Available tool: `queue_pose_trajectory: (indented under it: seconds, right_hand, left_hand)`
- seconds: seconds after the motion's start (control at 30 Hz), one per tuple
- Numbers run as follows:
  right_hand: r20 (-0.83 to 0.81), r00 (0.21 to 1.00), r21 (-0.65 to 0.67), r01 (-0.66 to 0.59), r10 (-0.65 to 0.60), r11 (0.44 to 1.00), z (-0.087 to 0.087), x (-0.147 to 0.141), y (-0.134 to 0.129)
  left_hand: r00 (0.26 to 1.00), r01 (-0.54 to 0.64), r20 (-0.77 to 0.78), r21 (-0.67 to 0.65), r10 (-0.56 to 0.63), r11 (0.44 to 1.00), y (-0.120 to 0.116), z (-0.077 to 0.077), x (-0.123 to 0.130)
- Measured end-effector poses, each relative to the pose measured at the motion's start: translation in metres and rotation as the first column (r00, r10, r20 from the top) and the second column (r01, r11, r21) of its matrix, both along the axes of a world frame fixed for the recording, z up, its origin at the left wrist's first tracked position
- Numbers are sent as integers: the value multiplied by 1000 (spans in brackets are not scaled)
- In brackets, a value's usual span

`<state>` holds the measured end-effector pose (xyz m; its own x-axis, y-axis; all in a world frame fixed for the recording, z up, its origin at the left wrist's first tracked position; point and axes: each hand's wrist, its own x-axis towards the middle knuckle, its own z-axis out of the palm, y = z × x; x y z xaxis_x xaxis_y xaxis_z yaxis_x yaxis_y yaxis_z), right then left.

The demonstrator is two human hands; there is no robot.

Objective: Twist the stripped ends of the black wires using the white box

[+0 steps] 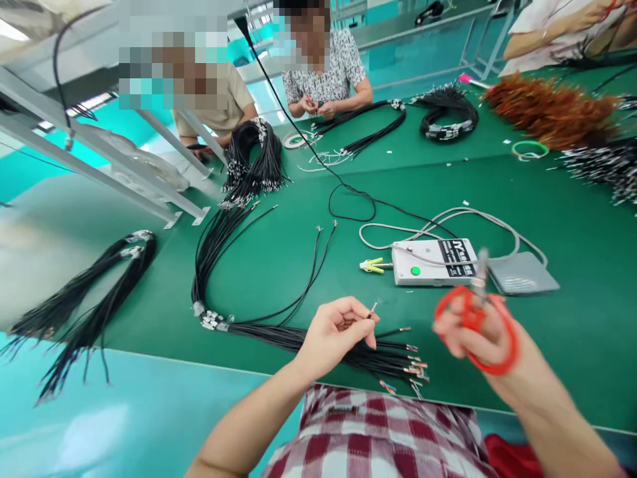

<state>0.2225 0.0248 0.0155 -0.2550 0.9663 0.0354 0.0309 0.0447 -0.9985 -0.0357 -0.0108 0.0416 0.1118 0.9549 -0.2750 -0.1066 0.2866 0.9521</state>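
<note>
My left hand (pixel 341 335) pinches the end of one black cable, whose stripped tip (pixel 373 308) sticks up past the fingertips. Under and beside that hand lies a bundle of black cables (pixel 269 335), its stripped, coloured wire ends fanned out to the right. White connectors (pixel 212 320) sit at the bend of the bundle. My right hand (pixel 478 335) is closed on red-handled scissors (pixel 468 318), with the blades pointing up and blurred. Behind the hands stands a white box (pixel 430 262) with a green button and a yellow-green clip at its left end.
A grey flat pad (pixel 525 272) lies right of the box, among looped cables. More black cable bundles lie at left (pixel 99 285) and further back (pixel 256 159). Brown fibre-like strands (pixel 552 109) lie at back right. Other people sit across the green table (pixel 423 186).
</note>
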Motion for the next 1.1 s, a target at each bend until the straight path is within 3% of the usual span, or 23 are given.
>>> queue_pose_trajectory:
  seconds: [0.1, 0.23, 0.37, 0.63, 0.9, 1.1]
  right_hand:
    - [-214, 972, -207, -140, 94, 968, 15, -57, 9]
    - [-370, 916, -266, -265, 156, 927, 19, -93, 20]
    - [-428, 882, -319, -351, 197, 880, 9, -95, 20]
    - [-427, 895, -349, -292, 126, 891, -22, -86, 1]
    - [-390, 921, -417, -199, 23, 887, -31, -75, 2]
    - [-526, 849, -404, -306, 54, 862, -31, -84, 3]
  left_hand:
    - [1000, -23, 21, 1, 23, 1000, -4, 0, 3]
    - [999, -28, -37, 22, 29, 999, -9, -1, 4]
    - [995, -3, -96, 30, 6, 1000, -9, -6, 5]
    - [1000, -8, 2, -2, 8, 1000, -6, -23, 7]
    - [999, -1, -50, -49, -1, 999, -9, -27, 7]
    - [998, 58, -28, -20, -58, 998, -10, -27, 10]
